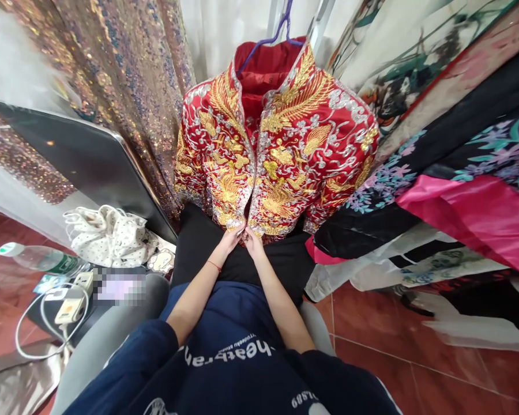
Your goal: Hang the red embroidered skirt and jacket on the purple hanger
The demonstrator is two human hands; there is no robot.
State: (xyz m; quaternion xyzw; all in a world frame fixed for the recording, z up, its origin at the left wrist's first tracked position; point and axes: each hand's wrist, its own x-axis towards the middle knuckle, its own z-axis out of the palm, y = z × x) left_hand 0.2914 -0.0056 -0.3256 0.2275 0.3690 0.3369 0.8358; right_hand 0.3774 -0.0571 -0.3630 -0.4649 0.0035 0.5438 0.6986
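Red tile floor (pixel 415 346); left hand (pixel 231 237), right hand (pixel 253 241) pinch hem of stiff gold-embroidered red jacket (pixel 281 144).

Both bare forearms stretched forward and converging, dark blue sleeves pushed up above the elbows. Left hand (pixel 231 239) and right hand (pixel 253 241) side by side, nearly touching, fingers curled in a pinching grip. Thin red cord around the left wrist.

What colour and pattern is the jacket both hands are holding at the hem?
Red jacket with dense gold and silver embroidery, clearest in the head view.
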